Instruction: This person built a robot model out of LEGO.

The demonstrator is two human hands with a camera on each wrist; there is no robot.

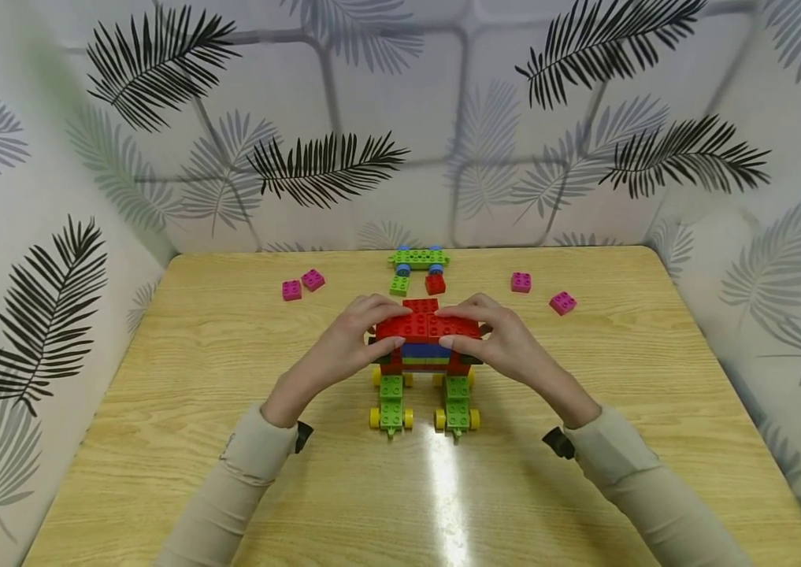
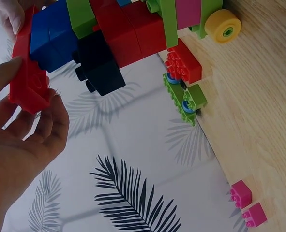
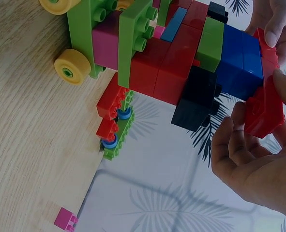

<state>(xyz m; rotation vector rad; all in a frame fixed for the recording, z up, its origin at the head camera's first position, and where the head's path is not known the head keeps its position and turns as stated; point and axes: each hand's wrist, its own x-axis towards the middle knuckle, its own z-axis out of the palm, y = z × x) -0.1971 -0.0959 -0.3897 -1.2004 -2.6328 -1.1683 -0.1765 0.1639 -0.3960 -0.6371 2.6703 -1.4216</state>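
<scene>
Both hands are at the top of a tall toy brick build in the middle of the table. My left hand (image 1: pixel 354 335) grips the left end of its red top layer (image 1: pixel 400 326), thumb in front and fingers behind. The right hand (image 1: pixel 502 339) holds the right end of that layer in the same way. Beneath the red lie blue bricks (image 2: pixel 51 36), light green ones, and black bricks (image 3: pixel 195 99) jutting out at the sides. Lower red bricks (image 3: pixel 169 72) rest above two green wheeled bases (image 1: pixel 391 402) with yellow wheels (image 2: pixel 223 26).
Behind the build, a studded red brick (image 1: pixel 420 305), a small green brick (image 1: pixel 399 285) and a small red brick (image 1: pixel 435 284) lie before a green base with blue wheels (image 1: pixel 418 258). Pink bricks lie at left (image 1: pixel 291 290) and right (image 1: pixel 563 302). A patterned curtain (image 1: pixel 400 189) borders the table.
</scene>
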